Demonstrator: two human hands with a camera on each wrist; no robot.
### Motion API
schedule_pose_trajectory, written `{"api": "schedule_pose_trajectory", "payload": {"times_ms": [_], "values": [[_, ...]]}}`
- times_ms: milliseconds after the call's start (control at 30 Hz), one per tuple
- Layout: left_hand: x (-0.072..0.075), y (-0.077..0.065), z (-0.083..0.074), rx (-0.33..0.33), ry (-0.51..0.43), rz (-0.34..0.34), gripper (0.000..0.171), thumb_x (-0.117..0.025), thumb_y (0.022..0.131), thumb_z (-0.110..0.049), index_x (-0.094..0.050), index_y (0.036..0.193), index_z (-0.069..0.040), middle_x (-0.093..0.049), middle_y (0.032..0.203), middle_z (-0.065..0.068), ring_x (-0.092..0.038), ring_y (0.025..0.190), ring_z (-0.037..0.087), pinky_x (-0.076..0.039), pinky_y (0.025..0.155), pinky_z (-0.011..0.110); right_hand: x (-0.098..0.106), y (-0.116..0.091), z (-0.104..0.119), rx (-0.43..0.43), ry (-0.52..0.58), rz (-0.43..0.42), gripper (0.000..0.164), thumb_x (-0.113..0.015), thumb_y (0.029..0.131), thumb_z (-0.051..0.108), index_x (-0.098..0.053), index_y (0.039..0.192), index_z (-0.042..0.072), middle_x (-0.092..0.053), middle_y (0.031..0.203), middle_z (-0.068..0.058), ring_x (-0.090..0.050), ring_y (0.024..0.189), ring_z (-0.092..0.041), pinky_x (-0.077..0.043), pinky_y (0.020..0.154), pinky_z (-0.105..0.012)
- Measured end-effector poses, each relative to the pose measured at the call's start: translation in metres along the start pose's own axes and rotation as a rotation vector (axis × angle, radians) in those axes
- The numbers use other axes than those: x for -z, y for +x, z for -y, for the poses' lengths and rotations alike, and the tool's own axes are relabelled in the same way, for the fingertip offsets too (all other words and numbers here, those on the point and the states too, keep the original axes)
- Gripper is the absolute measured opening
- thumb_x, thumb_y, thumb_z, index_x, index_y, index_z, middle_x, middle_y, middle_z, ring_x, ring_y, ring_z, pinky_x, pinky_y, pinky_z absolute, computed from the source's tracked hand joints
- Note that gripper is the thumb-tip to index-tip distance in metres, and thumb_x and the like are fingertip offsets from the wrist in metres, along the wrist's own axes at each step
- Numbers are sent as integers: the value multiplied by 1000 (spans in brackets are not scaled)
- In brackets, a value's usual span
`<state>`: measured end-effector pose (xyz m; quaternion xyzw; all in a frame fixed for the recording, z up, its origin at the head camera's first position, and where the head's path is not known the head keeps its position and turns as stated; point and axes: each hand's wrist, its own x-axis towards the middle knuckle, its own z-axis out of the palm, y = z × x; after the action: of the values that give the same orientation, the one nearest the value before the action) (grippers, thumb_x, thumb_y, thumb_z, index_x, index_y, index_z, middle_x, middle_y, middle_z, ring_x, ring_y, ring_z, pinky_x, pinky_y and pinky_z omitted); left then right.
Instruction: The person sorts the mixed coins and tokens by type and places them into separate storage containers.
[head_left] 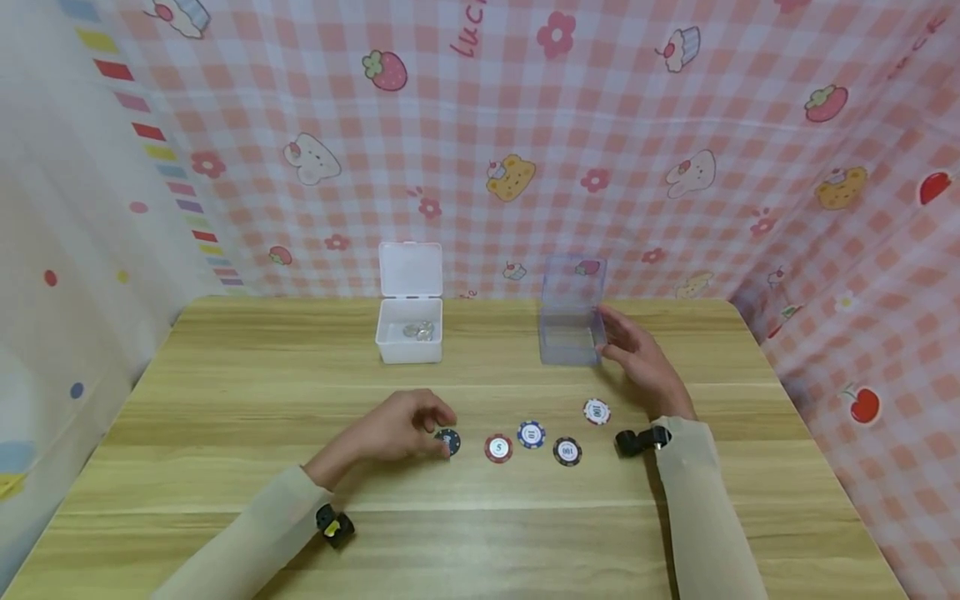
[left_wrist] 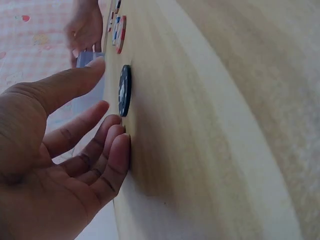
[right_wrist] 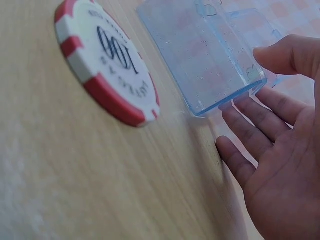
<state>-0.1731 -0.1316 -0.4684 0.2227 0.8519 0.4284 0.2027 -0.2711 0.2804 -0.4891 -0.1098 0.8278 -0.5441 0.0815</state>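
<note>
My left hand (head_left: 405, 425) is over the tabletop beside a black poker chip (head_left: 450, 442), thumb and fingers parted around it. In the left wrist view that black chip (left_wrist: 125, 91) lies flat on the wood, a gap between it and the thumb. At the right side of a clear bluish plastic box (head_left: 572, 337), lid raised, is my right hand (head_left: 637, 354). The right wrist view shows its fingers (right_wrist: 260, 117) nearly straight along the box wall, thumb near the upper edge. A white-and-red 100 chip (right_wrist: 110, 60) lies in front of the box.
A red chip (head_left: 498, 448), a blue chip (head_left: 531, 434) and a dark 100 chip (head_left: 567, 451) lie between the hands. At the back left stands a white open-lidded box (head_left: 409, 354) with several silvery coins (head_left: 424, 331) inside. A checked cloth (head_left: 480, 125) hangs behind the table.
</note>
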Motion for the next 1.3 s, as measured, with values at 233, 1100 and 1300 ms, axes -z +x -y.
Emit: {"api": "schedule_pose_trajectory", "payload": {"times_ms": [233, 1100, 1300], "values": [[-5, 2, 6, -9, 53, 1, 41, -90, 75, -7, -73, 112, -7, -63, 99, 5, -55, 93, 19, -48, 77, 20, 0, 0, 0, -2, 12, -2, 68, -56, 103, 6, -27, 163, 14, -29, 169, -12, -27, 156, -36, -21, 128, -56], [-8, 0, 6, -56, 112, -24, 31, -89, 77, -9, -72, 103, -10, -63, 94, 1, -57, 89, 17, -49, 75, 20, 0, 1, -4, -4, 54, 4, 68, -58, 102, 7, -27, 163, 14, -29, 169, -14, -27, 156, -37, -20, 129, -55], [-8, 1, 5, -38, 83, -42, 31, -87, 79, -10, -72, 106, -10, -65, 93, 1, -58, 87, 16, -52, 75, 21, 1, 1, -4, 3, 37, -2, 68, -58, 103, 7, -28, 163, 15, -29, 169, -12, -27, 156, -35, -21, 129, -55]]}}
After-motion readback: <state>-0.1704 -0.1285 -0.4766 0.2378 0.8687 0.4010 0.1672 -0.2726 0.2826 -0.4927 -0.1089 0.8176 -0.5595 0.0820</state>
